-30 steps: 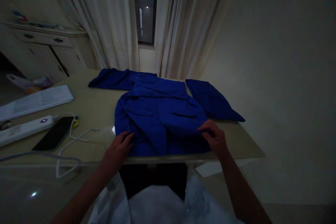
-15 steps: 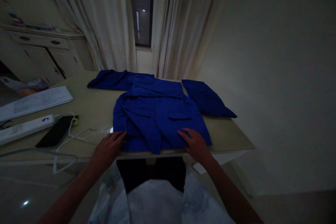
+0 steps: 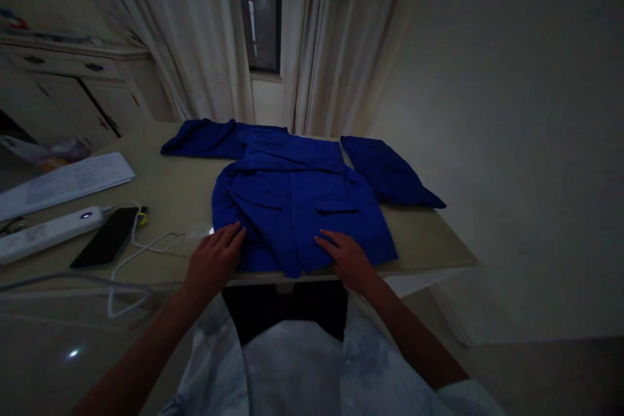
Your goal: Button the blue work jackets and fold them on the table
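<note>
A blue jacket (image 3: pixel 292 188) with two flapped chest pockets lies front up on the table, its lower part at the front edge. Its sleeves reach out to both sides at the far end, and folds run diagonally across its left half. My left hand (image 3: pixel 217 257) rests on the jacket's lower left edge with the fingers stretched over the cloth. On the lower right part, below the pocket flap, my right hand (image 3: pixel 346 260) lies with its fingers spread and touching the fabric.
The table (image 3: pixel 170 188) also bears a white power strip (image 3: pixel 49 234), a dark phone (image 3: pixel 104 238) with a white cable (image 3: pixel 153 247), and printed papers (image 3: pixel 68 182) on the left. Curtains (image 3: pixel 205 32) hang behind, a wall (image 3: pixel 487 143) stands at the right, and a cabinet (image 3: pixel 82 91) stands far left.
My left hand has moved farther onto the jacket, up and to the right. My right hand has shifted left across the cloth. The whole view has tilted slightly.
</note>
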The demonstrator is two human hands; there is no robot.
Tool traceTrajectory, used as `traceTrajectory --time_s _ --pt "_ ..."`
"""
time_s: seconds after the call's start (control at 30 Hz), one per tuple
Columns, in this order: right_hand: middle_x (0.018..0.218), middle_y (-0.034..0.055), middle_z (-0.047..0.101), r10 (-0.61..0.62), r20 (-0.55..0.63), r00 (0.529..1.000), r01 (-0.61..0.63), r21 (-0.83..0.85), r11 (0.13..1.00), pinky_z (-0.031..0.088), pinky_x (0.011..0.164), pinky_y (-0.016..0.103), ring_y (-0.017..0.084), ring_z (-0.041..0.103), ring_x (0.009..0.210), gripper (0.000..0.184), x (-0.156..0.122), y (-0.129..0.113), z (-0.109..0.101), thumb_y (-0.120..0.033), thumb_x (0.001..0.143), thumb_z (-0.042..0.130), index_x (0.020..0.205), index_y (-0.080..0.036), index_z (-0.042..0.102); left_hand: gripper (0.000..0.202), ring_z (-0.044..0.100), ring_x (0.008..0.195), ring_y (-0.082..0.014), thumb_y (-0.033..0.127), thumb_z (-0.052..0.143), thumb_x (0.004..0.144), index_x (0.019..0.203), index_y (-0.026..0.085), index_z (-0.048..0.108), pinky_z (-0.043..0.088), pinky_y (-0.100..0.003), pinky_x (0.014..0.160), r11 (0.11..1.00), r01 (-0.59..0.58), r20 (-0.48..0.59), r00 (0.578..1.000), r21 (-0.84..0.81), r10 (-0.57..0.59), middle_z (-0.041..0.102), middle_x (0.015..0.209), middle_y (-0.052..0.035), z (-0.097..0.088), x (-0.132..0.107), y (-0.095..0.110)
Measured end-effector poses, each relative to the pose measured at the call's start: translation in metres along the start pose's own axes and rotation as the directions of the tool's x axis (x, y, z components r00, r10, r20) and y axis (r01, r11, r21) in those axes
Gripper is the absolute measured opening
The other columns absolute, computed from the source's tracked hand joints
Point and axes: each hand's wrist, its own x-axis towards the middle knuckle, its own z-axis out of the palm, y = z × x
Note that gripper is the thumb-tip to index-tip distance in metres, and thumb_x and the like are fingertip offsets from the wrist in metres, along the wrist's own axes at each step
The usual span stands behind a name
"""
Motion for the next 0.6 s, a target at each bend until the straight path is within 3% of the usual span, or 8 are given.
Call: traceTrajectory --time_s 0.1,0.17,0.27,0.33,0.4,0.5,0.6 --pt "0.148 0.0087 0.062 0.025 0.056 0.998 -0.028 0.06 0.998 0.047 0.115 0.047 0.026 0.059 0.133 0.072 0.002 -0.002 0.002 0.001 0.081 0.051 0.147 -0.024 0.06 0.039 0.072 0.106 -0.0329 0.015 0.044 0.095 0.121 0.021 0.073 0.057 -0.049 0.091 0.999 0.037 -0.039 0.999 -0.037 -0.038 0.076 0.122 -0.0146 -0.004 0.005 -0.001" --pt "0.147 0.0061 0.063 0.044 0.044 0.998 -0.049 0.124 0.991 0.047 0.115 0.045 0.023 0.06 0.133 0.077 -0.007 -0.001 -0.002 0.003 0.08 0.048 0.151 -0.028 0.056 0.034 0.074 0.098 -0.0289 0.021 0.045 0.1 0.118 0.022 0.073 0.059 -0.043 0.088 0.992 0.029 -0.125 0.991 -0.123 -0.044 0.078 0.111 -0.0121 -0.008 -0.01 -0.009" --pt "0.147 0.0037 0.063 0.047 0.07 0.996 -0.057 0.151 0.987 0.047 0.115 0.046 0.024 0.061 0.133 0.08 -0.036 -0.002 -0.015 0.002 0.08 0.05 0.151 -0.034 0.055 0.025 0.075 0.092 -0.0229 0.027 0.051 0.102 0.116 0.027 0.072 0.061 -0.034 0.084 0.966 -0.088 -0.205 0.978 -0.245 0.037 0.078 0.101 -0.0065 -0.014 -0.057 -0.023" --pt "0.145 0.0048 0.064 -0.001 0.172 0.985 -0.027 0.159 0.987 0.049 0.113 0.046 0.027 0.062 0.131 0.069 -0.055 -0.004 -0.029 -0.006 0.085 0.059 0.147 -0.036 0.06 0.022 0.075 0.093 -0.0212 0.028 0.056 0.1 0.115 0.032 0.072 0.062 -0.032 0.082 0.95 -0.157 -0.149 0.982 -0.269 0.12 0.078 0.102 -0.0032 -0.018 -0.091 -0.028" --pt "0.143 0.0062 0.065 -0.075 0.29 0.954 0.011 0.219 0.976 0.052 0.108 0.043 0.029 0.063 0.128 0.062 -0.062 -0.003 -0.044 -0.024 0.086 0.074 0.145 -0.037 0.062 0.023 0.075 0.096 -0.0236 0.037 0.063 0.096 0.118 0.035 0.072 0.063 -0.035 0.082 0.952 -0.196 -0.088 0.98 -0.235 0.18 0.079 0.107 -0.0025 -0.022 -0.113 -0.03" --pt "0.14 0.0051 0.067 -0.157 0.324 0.933 0.047 0.321 0.946 0.053 0.106 0.04 0.029 0.066 0.124 0.071 -0.023 0.008 -0.061 -0.05 0.081 0.084 0.146 -0.039 0.06 0.026 0.075 0.095 -0.0254 0.046 0.065 0.095 0.117 0.034 0.072 0.064 -0.037 0.082 0.955 -0.213 -0.068 0.977 -0.204 0.204 0.078 0.107 -0.0042 -0.025 -0.106 -0.026" --pt "0.133 0.0055 0.07 -0.134 0.103 0.986 0.099 0.292 0.951 0.048 0.11 0.041 0.027 0.064 0.124 0.046 0.074 0.032 -0.054 -0.05 0.094 0.072 0.136 -0.033 0.067 0.019 0.073 0.085 -0.0208 0.034 0.055 0.102 0.105 0.03 0.073 0.061 -0.033 0.079 0.955 -0.187 -0.093 0.981 -0.231 0.17 0.076 0.095 -0.0039 -0.023 -0.054 -0.013"
